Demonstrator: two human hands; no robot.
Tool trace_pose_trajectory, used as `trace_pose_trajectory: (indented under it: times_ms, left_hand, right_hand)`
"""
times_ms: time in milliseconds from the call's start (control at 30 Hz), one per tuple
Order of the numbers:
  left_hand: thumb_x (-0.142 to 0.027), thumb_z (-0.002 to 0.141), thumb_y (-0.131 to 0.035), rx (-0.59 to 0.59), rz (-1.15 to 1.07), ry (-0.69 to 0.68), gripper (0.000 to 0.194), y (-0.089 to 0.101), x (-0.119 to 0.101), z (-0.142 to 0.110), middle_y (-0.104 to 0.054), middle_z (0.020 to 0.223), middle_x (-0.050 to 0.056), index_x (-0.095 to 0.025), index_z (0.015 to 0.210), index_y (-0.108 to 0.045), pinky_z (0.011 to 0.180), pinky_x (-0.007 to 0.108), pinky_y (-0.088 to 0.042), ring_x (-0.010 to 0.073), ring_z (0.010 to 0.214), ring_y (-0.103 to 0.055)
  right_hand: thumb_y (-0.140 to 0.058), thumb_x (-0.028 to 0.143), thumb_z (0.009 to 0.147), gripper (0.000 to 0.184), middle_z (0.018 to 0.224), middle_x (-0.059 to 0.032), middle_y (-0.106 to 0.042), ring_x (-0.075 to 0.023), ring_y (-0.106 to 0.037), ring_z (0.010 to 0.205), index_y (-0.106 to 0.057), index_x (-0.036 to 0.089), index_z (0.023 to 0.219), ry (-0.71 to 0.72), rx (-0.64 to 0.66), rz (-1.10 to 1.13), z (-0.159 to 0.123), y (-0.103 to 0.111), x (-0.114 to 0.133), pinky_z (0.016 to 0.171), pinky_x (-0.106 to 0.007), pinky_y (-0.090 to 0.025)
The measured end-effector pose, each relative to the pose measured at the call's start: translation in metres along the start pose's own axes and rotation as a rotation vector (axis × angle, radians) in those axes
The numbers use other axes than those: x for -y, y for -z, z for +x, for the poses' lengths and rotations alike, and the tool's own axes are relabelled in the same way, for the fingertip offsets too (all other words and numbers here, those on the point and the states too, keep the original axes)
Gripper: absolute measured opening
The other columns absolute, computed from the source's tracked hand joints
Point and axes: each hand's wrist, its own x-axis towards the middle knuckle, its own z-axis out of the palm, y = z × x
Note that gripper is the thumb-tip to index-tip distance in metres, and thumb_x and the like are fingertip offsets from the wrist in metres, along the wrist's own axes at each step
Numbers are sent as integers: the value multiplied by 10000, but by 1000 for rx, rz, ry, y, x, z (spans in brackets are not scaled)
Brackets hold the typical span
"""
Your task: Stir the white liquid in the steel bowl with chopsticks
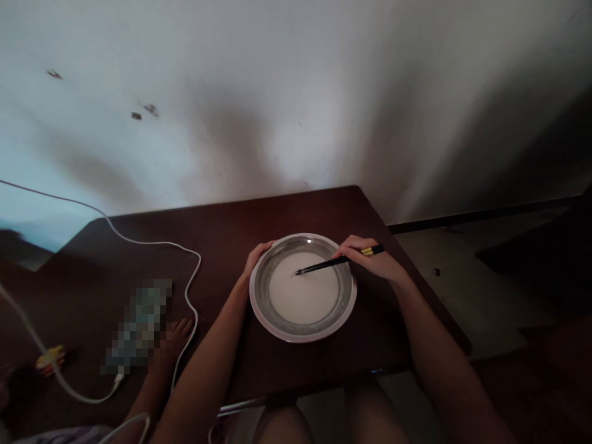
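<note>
A round metal bowl (261, 308) with a wide pale rim stands on the dark table, holding a smooth white mixture (305, 299). My left hand (257, 256) is wrapped against the bowl's far left side, its fingertips partly hidden behind the rim. In my right hand (365, 256), above the bowl's right edge, is a pair of black chopsticks (324, 265) with yellow bands near the top. Their tips reach down to the surface of the white mixture, near its middle.
On the dark brown table (296, 209), a white cable (197, 271) winds along the left to a blurred-out device (141, 327). Another person's hand (178, 336) rests beside it. A small yellow and red object (50, 359) lies further left. The wall (296, 92) borders the table's far edge.
</note>
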Motion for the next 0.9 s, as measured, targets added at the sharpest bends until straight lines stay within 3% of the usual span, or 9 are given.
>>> trace_pose_trajectory:
  times_ms: [100, 267, 433, 600, 800, 900]
  left_hand:
    - [-400, 643, -549, -13, 27, 2, 411, 0, 0, 0, -686, 850, 51, -161, 946, -690, 779, 327, -455, 254, 872, -594]
    - [-374, 645, -555, -10, -10, 12, 373, -1, 0, 0, -693, 822, 42, -169, 919, -703, 765, 331, -463, 256, 858, -602]
    - [-364, 643, -576, -1, -36, -6, 379, 1, 1, 2, -695, 823, 55, -152, 930, -704, 764, 335, -466, 255, 841, -609]
    - [-381, 641, -564, -1, -10, 9, 371, -2, -1, 0, -695, 828, 48, -169, 911, -706, 767, 335, -466, 256, 851, -602]
    - [-370, 638, -568, -3, -46, 28, 384, -3, -1, -1, -692, 838, 55, -153, 928, -696, 772, 331, -464, 254, 848, -604]
    - [-360, 644, -567, 14, -57, 24, 394, -2, -1, 0, -691, 852, 56, -141, 948, -688, 777, 325, -463, 250, 851, -605]
  right_hand:
    - [-461, 325, 868, 268, 758, -27, -653, -152, -600, 757, -656, 193, 741, -21, -49, 70, -1, 3, 1, 722, -287, -447]
    - [-472, 323, 863, 255, 812, -34, -656, -156, -598, 790, -683, 195, 796, 4, 79, 36, 0, -1, 2, 720, -284, -441]
    - [-464, 317, 867, 260, 777, -24, -653, -153, -596, 770, -664, 197, 751, -21, -40, 54, 0, 2, 0, 725, -283, -439]
    - [-478, 330, 863, 255, 815, -34, -663, -152, -602, 789, -680, 189, 795, -16, 93, 80, -1, 0, -1, 714, -273, -437]
    - [-481, 326, 859, 251, 772, -26, -661, -147, -607, 758, -666, 187, 760, -46, -31, 87, 0, 2, 1, 709, -274, -445]
    - [-474, 325, 865, 258, 769, -31, -670, -148, -616, 759, -661, 178, 766, -50, 50, 153, -1, 2, 3, 708, -272, -453]
